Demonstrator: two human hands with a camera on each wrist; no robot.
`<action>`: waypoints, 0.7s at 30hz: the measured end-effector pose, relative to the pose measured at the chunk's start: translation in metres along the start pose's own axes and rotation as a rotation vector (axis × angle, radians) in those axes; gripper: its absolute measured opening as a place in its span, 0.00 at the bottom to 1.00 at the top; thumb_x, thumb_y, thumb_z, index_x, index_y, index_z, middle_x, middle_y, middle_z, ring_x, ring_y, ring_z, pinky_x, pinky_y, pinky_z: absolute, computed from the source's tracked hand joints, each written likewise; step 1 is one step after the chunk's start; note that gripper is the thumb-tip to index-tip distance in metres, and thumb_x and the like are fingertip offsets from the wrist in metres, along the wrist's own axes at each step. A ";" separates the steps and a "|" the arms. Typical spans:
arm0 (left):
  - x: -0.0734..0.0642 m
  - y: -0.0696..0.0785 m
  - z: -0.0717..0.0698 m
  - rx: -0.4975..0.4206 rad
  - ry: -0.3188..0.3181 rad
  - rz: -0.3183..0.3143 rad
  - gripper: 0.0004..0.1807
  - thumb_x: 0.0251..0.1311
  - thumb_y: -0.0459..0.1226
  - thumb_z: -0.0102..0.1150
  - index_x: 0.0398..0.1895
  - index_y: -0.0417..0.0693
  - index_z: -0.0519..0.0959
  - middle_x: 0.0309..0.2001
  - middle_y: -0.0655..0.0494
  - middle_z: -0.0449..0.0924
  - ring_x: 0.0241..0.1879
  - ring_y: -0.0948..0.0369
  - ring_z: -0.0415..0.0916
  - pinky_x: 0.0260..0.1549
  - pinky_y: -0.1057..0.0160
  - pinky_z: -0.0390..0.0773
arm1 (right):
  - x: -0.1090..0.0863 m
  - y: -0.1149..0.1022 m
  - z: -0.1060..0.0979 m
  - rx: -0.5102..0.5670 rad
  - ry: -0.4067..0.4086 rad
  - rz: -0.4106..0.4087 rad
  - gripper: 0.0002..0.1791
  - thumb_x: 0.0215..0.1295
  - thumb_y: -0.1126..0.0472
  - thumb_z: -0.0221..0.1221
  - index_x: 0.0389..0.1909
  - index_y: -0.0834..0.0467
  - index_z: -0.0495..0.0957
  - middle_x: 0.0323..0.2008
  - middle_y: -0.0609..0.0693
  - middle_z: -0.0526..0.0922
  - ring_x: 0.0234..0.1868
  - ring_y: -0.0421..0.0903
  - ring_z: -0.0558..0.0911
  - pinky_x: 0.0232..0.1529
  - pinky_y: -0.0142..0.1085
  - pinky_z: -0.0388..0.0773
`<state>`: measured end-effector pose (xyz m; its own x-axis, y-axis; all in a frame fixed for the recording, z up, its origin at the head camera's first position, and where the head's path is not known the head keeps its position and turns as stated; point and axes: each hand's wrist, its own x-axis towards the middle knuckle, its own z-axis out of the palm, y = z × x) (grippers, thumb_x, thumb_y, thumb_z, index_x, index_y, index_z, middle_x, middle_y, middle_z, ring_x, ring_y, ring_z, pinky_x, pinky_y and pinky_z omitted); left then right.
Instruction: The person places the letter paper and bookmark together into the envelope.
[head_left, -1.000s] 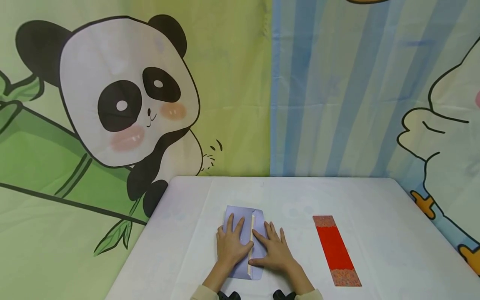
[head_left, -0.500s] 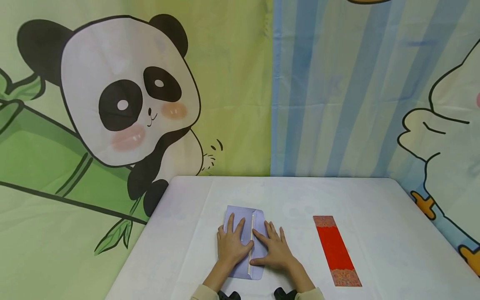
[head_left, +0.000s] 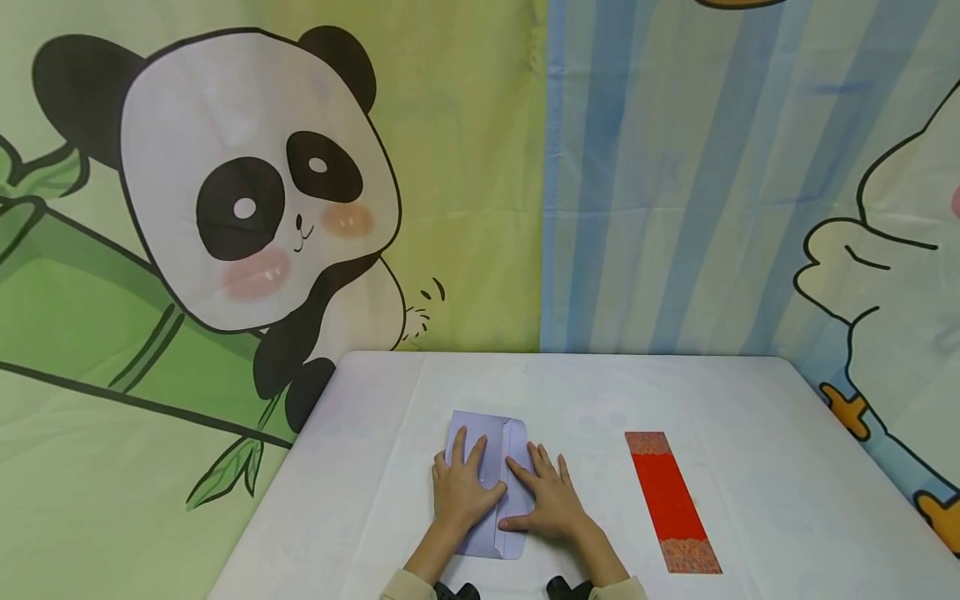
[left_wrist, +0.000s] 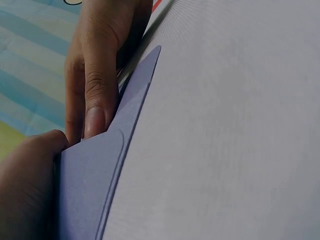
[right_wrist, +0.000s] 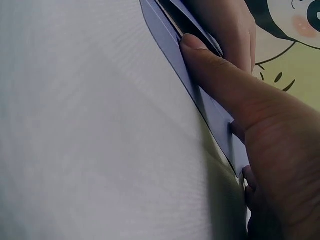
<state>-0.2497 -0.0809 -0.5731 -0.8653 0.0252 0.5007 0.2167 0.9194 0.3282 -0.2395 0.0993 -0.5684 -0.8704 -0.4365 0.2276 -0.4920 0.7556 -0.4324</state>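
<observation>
A lavender paper envelope [head_left: 480, 543] lies on the white table with its long flap side to the right. My left hand [head_left: 461, 496] rests on its body, fingers spread, thumb reaching to the flap's crease. On the flap side, my right hand [head_left: 551, 500] presses with spread fingers; thumb and index fingertips are at the crease. In the left wrist view, the envelope [left_wrist: 90, 190] has a raised edge beside my left thumb [left_wrist: 30, 170]. The right wrist view shows my right thumb [right_wrist: 210, 60] on the flap, with a dark gap beyond it.
A long red strip [head_left: 671, 496] with patterned ends lies on the table [head_left: 757, 450] to the right. Behind the table hang printed cloths with a panda [head_left: 247, 183] and blue stripes. Black devices [head_left: 568, 589] sit at both wrists.
The cream strip seen along the flap's crease no longer shows; that line now looks lavender. Both hands stay almost in place.
</observation>
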 end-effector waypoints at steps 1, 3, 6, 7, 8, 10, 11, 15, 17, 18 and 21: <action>0.000 0.000 0.000 -0.003 0.002 0.000 0.41 0.31 0.57 0.63 0.57 0.56 0.75 0.66 0.45 0.59 0.44 0.44 0.63 0.44 0.48 0.63 | 0.000 0.000 0.000 0.002 0.001 -0.001 0.54 0.37 0.25 0.59 0.65 0.51 0.65 0.68 0.66 0.51 0.68 0.63 0.49 0.61 0.61 0.37; 0.001 0.000 0.000 -0.007 0.007 -0.001 0.41 0.31 0.57 0.64 0.57 0.55 0.75 0.66 0.45 0.60 0.44 0.44 0.63 0.43 0.48 0.63 | 0.000 -0.001 -0.001 0.003 0.002 -0.001 0.54 0.37 0.25 0.59 0.65 0.51 0.65 0.68 0.66 0.52 0.68 0.63 0.49 0.61 0.61 0.37; 0.001 0.000 0.000 -0.010 0.009 -0.006 0.41 0.32 0.57 0.64 0.57 0.55 0.75 0.66 0.44 0.60 0.44 0.44 0.63 0.42 0.49 0.63 | 0.000 -0.001 -0.002 0.001 0.002 -0.002 0.53 0.37 0.26 0.59 0.65 0.51 0.65 0.68 0.65 0.52 0.68 0.63 0.49 0.61 0.60 0.37; 0.001 0.000 0.000 -0.012 0.009 -0.008 0.41 0.32 0.57 0.64 0.57 0.55 0.75 0.66 0.44 0.59 0.44 0.44 0.63 0.42 0.49 0.63 | 0.000 -0.001 -0.002 -0.001 0.001 -0.001 0.53 0.38 0.25 0.59 0.65 0.51 0.65 0.68 0.65 0.52 0.68 0.62 0.49 0.61 0.60 0.37; 0.001 0.000 0.000 -0.014 0.009 -0.010 0.40 0.32 0.56 0.64 0.57 0.55 0.75 0.66 0.44 0.59 0.44 0.44 0.63 0.42 0.49 0.63 | 0.000 -0.002 -0.002 -0.002 0.002 -0.001 0.53 0.38 0.25 0.59 0.65 0.51 0.65 0.68 0.65 0.52 0.68 0.62 0.49 0.62 0.60 0.37; 0.001 0.000 0.000 -0.017 0.008 -0.013 0.40 0.32 0.56 0.63 0.57 0.55 0.75 0.66 0.44 0.59 0.44 0.44 0.63 0.42 0.49 0.63 | 0.000 -0.002 -0.002 -0.007 0.004 -0.003 0.53 0.38 0.26 0.59 0.65 0.51 0.65 0.68 0.65 0.52 0.68 0.62 0.49 0.62 0.60 0.38; 0.001 0.000 0.000 -0.017 0.008 -0.014 0.40 0.32 0.56 0.63 0.57 0.55 0.75 0.66 0.44 0.59 0.44 0.44 0.63 0.42 0.49 0.63 | 0.000 -0.002 -0.002 -0.010 0.006 -0.004 0.53 0.38 0.26 0.59 0.65 0.51 0.65 0.68 0.65 0.52 0.68 0.62 0.49 0.61 0.60 0.38; 0.001 0.000 -0.001 -0.026 0.021 -0.004 0.40 0.32 0.56 0.63 0.56 0.54 0.75 0.65 0.43 0.60 0.42 0.44 0.63 0.42 0.49 0.63 | 0.000 -0.003 -0.003 -0.009 0.022 -0.008 0.53 0.37 0.26 0.60 0.65 0.52 0.66 0.67 0.65 0.53 0.68 0.63 0.50 0.61 0.61 0.39; 0.000 0.001 -0.001 -0.030 0.025 0.000 0.39 0.32 0.55 0.63 0.56 0.53 0.76 0.65 0.43 0.61 0.42 0.43 0.63 0.42 0.48 0.63 | -0.001 -0.003 -0.003 -0.007 0.025 -0.009 0.53 0.37 0.27 0.60 0.64 0.52 0.66 0.67 0.65 0.54 0.68 0.63 0.51 0.61 0.60 0.40; 0.000 0.001 -0.002 -0.032 0.028 0.002 0.39 0.32 0.55 0.63 0.56 0.53 0.76 0.65 0.43 0.61 0.42 0.43 0.64 0.42 0.48 0.63 | -0.001 -0.003 -0.003 -0.005 0.025 -0.011 0.52 0.38 0.27 0.60 0.64 0.53 0.66 0.67 0.66 0.54 0.68 0.63 0.51 0.61 0.60 0.40; -0.001 0.000 -0.001 -0.024 0.029 0.000 0.40 0.32 0.56 0.63 0.56 0.53 0.76 0.65 0.43 0.61 0.42 0.42 0.64 0.43 0.47 0.64 | -0.003 -0.002 -0.005 0.062 0.021 -0.014 0.49 0.43 0.30 0.60 0.64 0.55 0.66 0.67 0.66 0.55 0.67 0.64 0.51 0.61 0.60 0.40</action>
<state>-0.2486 -0.0817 -0.5723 -0.8518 0.0130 0.5237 0.2274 0.9098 0.3471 -0.2356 0.1015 -0.5636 -0.8638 -0.4363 0.2518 -0.5029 0.7173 -0.4823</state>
